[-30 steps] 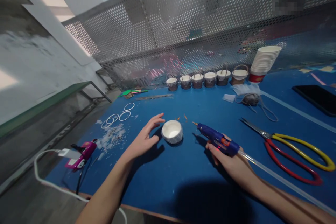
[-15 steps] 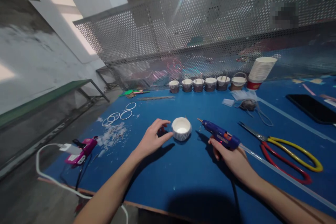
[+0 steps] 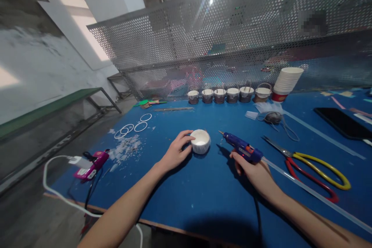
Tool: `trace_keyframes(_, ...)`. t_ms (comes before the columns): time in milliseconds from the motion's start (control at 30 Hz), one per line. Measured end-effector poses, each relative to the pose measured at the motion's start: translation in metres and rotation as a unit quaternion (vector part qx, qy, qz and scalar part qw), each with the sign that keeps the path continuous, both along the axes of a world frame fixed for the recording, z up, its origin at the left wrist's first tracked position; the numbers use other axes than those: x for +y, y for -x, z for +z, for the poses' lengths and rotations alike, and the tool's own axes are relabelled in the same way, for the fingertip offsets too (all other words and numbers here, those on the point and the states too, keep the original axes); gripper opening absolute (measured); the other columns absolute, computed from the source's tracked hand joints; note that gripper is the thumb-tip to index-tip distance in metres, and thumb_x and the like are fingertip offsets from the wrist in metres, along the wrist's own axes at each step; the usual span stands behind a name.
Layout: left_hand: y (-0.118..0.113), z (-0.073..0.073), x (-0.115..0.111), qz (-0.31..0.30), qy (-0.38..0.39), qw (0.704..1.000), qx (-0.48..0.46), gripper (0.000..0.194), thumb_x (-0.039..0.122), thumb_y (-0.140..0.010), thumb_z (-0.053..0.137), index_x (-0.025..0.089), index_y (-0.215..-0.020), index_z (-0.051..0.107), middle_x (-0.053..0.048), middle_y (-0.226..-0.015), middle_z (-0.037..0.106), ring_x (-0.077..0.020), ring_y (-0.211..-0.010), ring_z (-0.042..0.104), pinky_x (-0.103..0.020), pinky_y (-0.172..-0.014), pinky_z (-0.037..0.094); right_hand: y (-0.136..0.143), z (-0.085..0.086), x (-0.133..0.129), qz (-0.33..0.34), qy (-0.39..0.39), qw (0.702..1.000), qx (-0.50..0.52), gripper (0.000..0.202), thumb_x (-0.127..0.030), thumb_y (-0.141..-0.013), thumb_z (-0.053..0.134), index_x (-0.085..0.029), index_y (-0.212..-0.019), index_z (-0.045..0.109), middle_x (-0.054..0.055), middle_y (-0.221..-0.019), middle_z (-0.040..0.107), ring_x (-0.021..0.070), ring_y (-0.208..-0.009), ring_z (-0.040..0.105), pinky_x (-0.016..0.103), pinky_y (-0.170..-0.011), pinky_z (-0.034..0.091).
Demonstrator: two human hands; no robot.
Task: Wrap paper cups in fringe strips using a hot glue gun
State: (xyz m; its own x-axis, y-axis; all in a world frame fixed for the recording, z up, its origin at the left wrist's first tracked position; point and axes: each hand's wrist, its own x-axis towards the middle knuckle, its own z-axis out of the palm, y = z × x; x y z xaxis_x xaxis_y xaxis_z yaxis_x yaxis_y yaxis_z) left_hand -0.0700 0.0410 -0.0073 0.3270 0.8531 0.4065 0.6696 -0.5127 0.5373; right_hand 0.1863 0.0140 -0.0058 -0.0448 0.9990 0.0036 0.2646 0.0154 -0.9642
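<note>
A small white paper cup (image 3: 200,142), its outside wrapped in something greyish like yarn, stands upright on the blue table. My left hand (image 3: 178,150) is closed on the cup's left side, with a fingertip over the rim and the thumb at its lower side. In my right hand (image 3: 251,172) is a blue hot glue gun (image 3: 242,147), held to the right of the cup. Its nozzle points up and left, apart from the cup. A long clear glue stick (image 3: 308,190) trails from its back end.
Red-and-yellow-handled pliers (image 3: 290,155) lie right of the glue gun, near a black phone (image 3: 343,123). Several small buckets (image 3: 220,96) and stacked paper cups (image 3: 287,83) line the back. White rings (image 3: 141,126), scraps and a purple power strip (image 3: 92,166) lie left.
My left hand has moved right and its fingers have closed on the paper cup. The glue gun stays in my right hand at nearly the same place.
</note>
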Motion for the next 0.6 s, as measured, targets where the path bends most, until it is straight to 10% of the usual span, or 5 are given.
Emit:
trace_keyframes(200, -0.003, 0.012, -0.009, 0.054, -0.002, 0.999, 0.005, 0.016, 0.031, -0.085, 0.056, 0.02, -0.096, 0.061, 0.0, -0.074, 0.054, -0.0139, -0.069, 0.053, -0.028, -0.067, 0.046, -0.001, -0.005, 0.001, -0.002, -0.012, 1.0, -0.005, 0.032, -0.049, -0.079, 0.05, -0.019, -0.072, 0.059, -0.005, -0.044, 0.049, 0.0158, -0.046, 0.052, 0.028, -0.052, 0.041)
trace_keyframes(600, -0.005, 0.0, -0.005, 0.004, -0.078, 0.996, 0.033, 0.024, 0.023, -0.091, 0.047, 0.021, -0.11, 0.06, -0.012, -0.126, 0.058, -0.0225, -0.117, 0.051, -0.047, -0.099, 0.041, 0.001, -0.004, 0.001, 0.013, -0.024, 1.0, -0.009, 0.032, -0.048, -0.081, 0.049, -0.019, -0.072, 0.06, -0.006, -0.044, 0.048, 0.0151, -0.046, 0.051, 0.027, -0.053, 0.04)
